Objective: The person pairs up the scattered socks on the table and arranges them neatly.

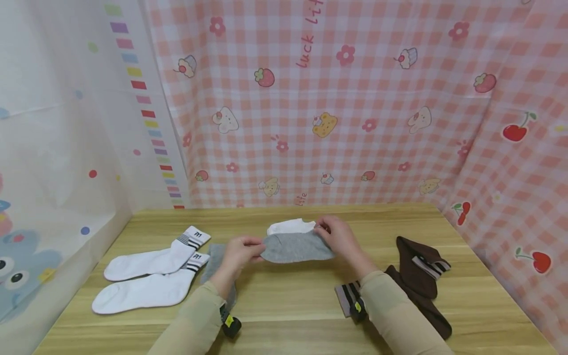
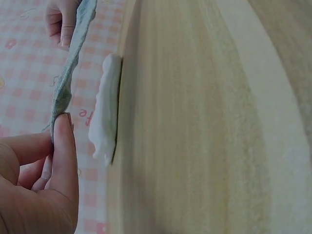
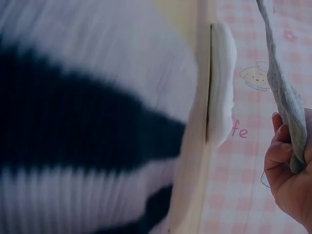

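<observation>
1. Wooden table [image 1: 284,305]: white sock [image 1: 286,227] near its far edge.
2. Grey sock [image 1: 295,248]: on the white sock's near side, long axis left-right, spanning hand to hand.
3. Left hand [image 1: 241,254]: left of the white sock, pinching one end.
4. Right hand [image 1: 339,237]: just right of the white sock, nearer, pinching the other.

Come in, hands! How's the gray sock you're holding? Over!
Left hand, right hand: pinching gray sock by its ends. Sock held above table. White sock behind, not blocking.

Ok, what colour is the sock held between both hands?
Grey; the sock shows best in the head view.
</observation>
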Demonstrator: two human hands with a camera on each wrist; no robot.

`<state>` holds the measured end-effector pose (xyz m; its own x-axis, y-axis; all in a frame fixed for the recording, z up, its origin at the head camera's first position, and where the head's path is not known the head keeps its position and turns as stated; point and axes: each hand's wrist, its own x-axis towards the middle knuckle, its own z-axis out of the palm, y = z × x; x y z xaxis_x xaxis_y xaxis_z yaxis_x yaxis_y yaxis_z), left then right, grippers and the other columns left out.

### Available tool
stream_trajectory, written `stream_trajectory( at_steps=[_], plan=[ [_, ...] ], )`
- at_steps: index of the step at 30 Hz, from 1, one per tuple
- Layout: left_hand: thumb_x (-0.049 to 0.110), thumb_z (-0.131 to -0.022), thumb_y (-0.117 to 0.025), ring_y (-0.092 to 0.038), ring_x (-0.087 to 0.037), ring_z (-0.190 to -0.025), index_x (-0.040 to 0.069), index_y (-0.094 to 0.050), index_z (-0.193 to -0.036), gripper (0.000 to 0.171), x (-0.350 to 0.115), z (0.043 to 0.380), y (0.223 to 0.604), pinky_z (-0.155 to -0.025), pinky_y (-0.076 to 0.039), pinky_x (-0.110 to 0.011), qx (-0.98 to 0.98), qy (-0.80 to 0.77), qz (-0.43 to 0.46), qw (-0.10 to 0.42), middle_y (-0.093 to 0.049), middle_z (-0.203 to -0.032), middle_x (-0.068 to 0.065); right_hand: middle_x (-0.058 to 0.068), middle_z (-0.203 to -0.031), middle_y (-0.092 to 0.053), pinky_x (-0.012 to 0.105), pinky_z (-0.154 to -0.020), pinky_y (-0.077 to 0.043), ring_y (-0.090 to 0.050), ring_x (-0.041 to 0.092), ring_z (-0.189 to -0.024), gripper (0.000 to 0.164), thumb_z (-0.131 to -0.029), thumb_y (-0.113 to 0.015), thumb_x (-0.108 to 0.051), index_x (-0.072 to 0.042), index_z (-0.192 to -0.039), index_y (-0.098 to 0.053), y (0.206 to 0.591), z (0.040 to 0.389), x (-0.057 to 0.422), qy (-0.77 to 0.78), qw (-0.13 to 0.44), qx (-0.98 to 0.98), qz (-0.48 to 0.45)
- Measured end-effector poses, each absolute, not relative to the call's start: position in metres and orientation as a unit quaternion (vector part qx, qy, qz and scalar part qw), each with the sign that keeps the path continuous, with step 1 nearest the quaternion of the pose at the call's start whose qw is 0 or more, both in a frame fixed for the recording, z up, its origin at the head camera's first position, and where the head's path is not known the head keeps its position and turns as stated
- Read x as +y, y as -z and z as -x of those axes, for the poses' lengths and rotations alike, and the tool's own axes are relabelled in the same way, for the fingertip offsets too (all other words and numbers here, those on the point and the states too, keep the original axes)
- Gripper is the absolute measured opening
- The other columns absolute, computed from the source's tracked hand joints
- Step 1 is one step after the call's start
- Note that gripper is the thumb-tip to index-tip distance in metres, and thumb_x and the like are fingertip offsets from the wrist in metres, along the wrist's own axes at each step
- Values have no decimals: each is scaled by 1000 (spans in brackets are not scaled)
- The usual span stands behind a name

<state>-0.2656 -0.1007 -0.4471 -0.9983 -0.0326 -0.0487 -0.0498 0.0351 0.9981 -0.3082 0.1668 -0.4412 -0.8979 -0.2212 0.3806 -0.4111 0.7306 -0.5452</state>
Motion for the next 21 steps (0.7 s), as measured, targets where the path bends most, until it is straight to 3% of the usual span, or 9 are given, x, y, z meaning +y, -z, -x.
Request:
stream_trajectory(
  at_steps=[12,21],
  plan=[
    [-14,-84,-66,-62,-15,-59,-19,-63,-101,19,-94,273,457,-60,-59,-31,729,-683,35,47,-63,-79,-12,0,-85,-61,37,-73,-49,-55,16,-77,7,-91,-72,-14,-11,-88,-65,447,313,173,-268,82,-940,-194],
    [-13,-84,-66,-58,-15,-58,-18,-63,-99,17,-93,277,461,-59,-58,-28,756,-649,32,73,-60,-78,-11,3,-85,-64,40,-77,-51,-58,18,-80,4,-89,-70,-2,-5,-90,-67,448,316,174,-235,34,-949,-208]
  ],
)
